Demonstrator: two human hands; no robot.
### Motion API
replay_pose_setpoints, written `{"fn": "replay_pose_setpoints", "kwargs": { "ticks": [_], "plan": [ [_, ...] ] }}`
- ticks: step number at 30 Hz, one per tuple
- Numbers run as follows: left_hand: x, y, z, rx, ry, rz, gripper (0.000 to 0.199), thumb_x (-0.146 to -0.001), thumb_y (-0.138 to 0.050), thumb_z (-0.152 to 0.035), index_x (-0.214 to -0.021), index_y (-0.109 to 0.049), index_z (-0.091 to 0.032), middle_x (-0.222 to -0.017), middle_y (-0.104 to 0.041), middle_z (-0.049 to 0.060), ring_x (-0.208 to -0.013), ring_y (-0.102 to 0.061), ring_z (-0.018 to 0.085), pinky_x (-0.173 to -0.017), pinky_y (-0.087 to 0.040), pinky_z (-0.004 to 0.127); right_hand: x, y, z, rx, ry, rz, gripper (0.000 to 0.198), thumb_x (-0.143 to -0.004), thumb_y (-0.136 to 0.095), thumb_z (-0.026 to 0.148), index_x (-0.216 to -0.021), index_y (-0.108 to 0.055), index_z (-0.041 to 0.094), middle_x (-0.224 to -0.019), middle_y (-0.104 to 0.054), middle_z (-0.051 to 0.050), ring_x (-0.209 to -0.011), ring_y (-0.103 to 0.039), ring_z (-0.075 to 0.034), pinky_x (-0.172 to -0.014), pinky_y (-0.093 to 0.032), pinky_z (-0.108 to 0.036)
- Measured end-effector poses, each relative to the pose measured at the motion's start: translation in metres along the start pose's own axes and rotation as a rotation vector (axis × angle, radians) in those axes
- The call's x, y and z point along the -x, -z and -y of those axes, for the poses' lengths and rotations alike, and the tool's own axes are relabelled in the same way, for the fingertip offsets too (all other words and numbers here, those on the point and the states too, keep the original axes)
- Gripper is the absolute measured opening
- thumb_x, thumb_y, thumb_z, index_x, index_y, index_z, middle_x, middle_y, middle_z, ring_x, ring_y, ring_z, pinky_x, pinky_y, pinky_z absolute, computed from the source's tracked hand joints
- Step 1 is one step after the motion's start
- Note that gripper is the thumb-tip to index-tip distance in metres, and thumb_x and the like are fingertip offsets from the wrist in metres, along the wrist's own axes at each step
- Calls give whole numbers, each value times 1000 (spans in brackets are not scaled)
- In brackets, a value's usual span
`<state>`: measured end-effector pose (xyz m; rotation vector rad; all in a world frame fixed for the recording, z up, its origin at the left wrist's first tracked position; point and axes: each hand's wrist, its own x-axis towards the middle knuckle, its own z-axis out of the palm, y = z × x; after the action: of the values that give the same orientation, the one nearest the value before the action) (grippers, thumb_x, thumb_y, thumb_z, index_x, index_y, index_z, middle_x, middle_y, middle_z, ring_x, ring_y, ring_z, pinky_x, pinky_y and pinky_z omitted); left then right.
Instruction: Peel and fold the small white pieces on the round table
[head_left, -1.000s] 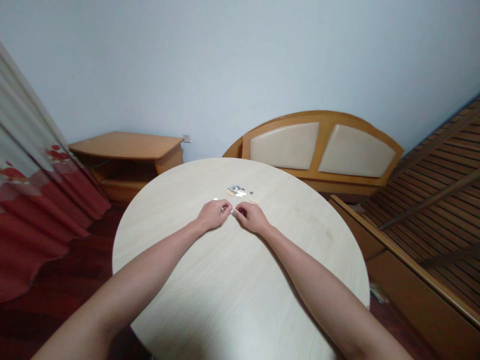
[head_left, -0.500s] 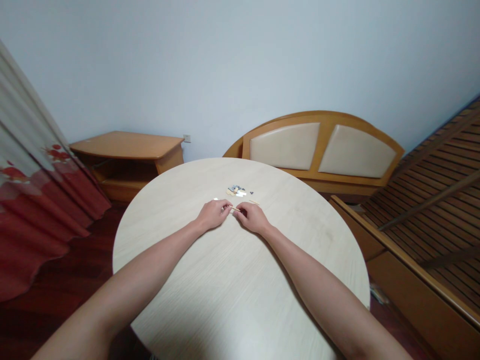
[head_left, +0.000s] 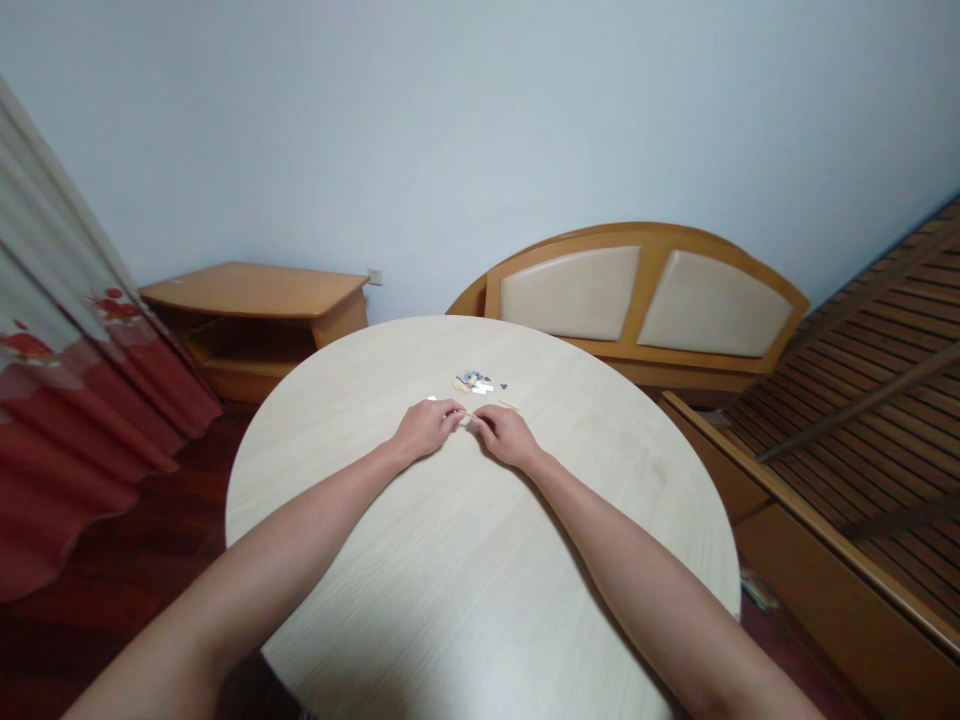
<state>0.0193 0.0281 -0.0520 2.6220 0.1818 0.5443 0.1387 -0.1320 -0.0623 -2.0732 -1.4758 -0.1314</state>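
Observation:
Both hands meet over the middle of a round, pale wood-grain table [head_left: 450, 560]. A thin tan strip [head_left: 467, 413], its exact kind too small to make out, spans the gap between them. The fingertips of my left hand [head_left: 426, 428] pinch its left end. At its right end, my right hand [head_left: 507, 434] grips it with thumb and fingers. Just beyond the hands lies a small pile of grey, tan and white flat pieces [head_left: 472, 382]. A small dark piece [head_left: 504, 386] rests right of the pile, and a thin tan stick [head_left: 509, 405] lies close to my right hand.
A brown wooden cabinet [head_left: 262, 290] stands behind the table at left, beside a red and white curtain [head_left: 97, 400]. Behind at right is a headboard [head_left: 570, 290] with cream panels. A wooden bed frame with slats [head_left: 847, 400] runs along the right.
The tan strip between the hands looks thinner now, as if turned slightly. Both hands keep almost the same place and grip.

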Motion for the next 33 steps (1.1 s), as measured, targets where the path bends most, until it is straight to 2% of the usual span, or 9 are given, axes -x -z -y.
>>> {"fn": "replay_pose_setpoints", "kwargs": {
  "ticks": [11,16,25,28,33],
  "plan": [
    [1,2,-2,1,-27,-5,29,-96,-49,-35,-102,-74,-22,-91,-76,4,-81,-66,17,-74,-46,26,0,-2,-4,14,12,3,29,-99,-45,27,-91,-71,18,-89,-73,-7,-81,-62,-20,-74,-40,-27],
    [0,1,-1,-10,-14,-13,27,-95,-51,-34,-99,-74,-22,-90,-76,4,-78,-65,17,-72,-46,26,-1,-2,-4,15,9,1,31,-100,-43,26,-88,-71,19,-85,-73,-6,-78,-61,-18,-73,-39,-27],
    [1,0,-1,-1,-19,4,28,-94,-53,-37,-103,-75,-23,-94,-76,5,-85,-66,19,-79,-48,27,0,0,0,32,-7,-1,23,-95,-54,28,-86,-72,18,-84,-73,-6,-75,-61,-18,-70,-39,-27],
    [1,1,-1,4,-34,5,27,-94,-53,-36,-102,-75,-23,-96,-76,5,-86,-66,19,-81,-49,28,0,0,1,-16,-14,-23,22,-94,-57,31,-86,-72,18,-83,-73,-6,-74,-62,-18,-70,-41,-27],
    [1,2,0,41,-71,-14,25,-95,-52,-34,-101,-74,-23,-101,-76,3,-90,-66,18,-83,-48,28,0,-3,0,-170,6,-63,19,-93,-55,26,-89,-72,18,-86,-74,-6,-77,-64,-18,-73,-44,-27]
  ]
}}
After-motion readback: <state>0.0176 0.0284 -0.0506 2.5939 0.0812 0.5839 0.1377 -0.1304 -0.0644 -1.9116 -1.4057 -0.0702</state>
